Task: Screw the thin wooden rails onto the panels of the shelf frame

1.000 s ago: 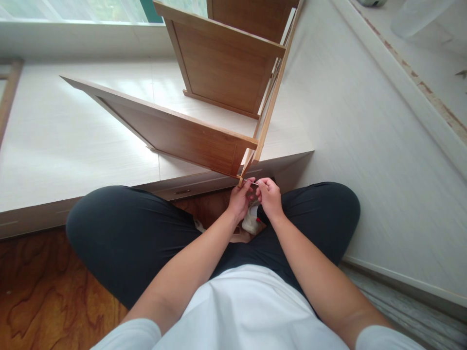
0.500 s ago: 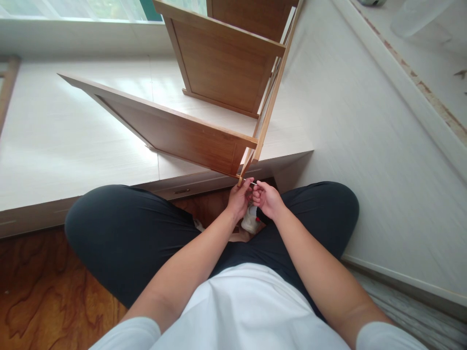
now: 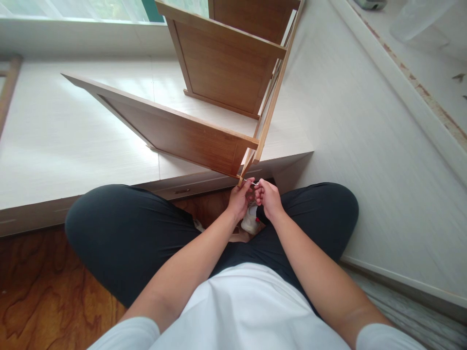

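A brown wooden shelf unit (image 3: pixel 224 73) with several panels lies on the white platform, its slim side frame (image 3: pixel 273 99) running toward me. My left hand (image 3: pixel 239 200) is closed at the near end of that frame, thumb and fingers around the lower rail tip (image 3: pixel 240 182). Just to its right, my right hand (image 3: pixel 268 197) is closed, pinching a thin pale metal rod that looks like a hex key (image 3: pixel 251 182). The rod reaches leftward to the rail's end. Its far tip is too small to make out.
The white platform (image 3: pixel 91 150) has a drawer front (image 3: pixel 189 187) below its edge. A white panel wall (image 3: pixel 368 146) rises close on the right, with a ledge holding a clear plastic cup (image 3: pixel 419 19). My bent knees flank the hands above a wooden floor (image 3: pixel 47 291).
My right hand has turned slightly at the wrist, and the rod's angle has shifted a little with it. My left hand and the shelf unit stay in place.
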`<state>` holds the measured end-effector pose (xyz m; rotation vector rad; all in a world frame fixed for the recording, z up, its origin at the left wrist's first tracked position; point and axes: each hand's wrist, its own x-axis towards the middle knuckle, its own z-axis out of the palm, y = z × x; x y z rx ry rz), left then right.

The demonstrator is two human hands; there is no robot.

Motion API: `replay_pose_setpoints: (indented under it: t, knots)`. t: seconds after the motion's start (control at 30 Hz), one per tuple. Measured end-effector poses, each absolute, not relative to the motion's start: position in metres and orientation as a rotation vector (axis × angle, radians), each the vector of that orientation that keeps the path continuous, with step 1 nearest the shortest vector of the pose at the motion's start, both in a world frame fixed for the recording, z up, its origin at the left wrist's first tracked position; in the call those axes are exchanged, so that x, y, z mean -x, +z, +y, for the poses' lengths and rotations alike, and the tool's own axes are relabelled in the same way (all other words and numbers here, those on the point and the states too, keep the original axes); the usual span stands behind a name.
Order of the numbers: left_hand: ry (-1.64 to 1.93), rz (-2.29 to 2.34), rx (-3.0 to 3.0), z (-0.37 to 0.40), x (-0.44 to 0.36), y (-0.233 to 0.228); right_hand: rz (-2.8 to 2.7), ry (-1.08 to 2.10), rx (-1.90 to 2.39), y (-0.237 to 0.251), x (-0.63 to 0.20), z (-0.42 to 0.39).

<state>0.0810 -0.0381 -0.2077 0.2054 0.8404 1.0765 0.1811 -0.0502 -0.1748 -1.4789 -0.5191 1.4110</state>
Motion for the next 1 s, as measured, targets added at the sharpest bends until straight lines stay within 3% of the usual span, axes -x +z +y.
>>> replay_pose_setpoints:
  t: [0.43,0.77,1.0]
  knots:
    - [1.079,0.795,-0.176,-0.037,-0.080,-0.208,-0.915,1.074,1.612,-0.178,-0.179,-0.055]
    - [1.090,0.881,-0.188,-0.036,-0.081,-0.213,-0.173,1.886,1.250,-0.171,-0.187,-0.043]
    - [1.056,0.872,-0.209,-0.036,-0.080,-0.211,-0.276,1.736,1.355,-0.173,-0.183,-0.046]
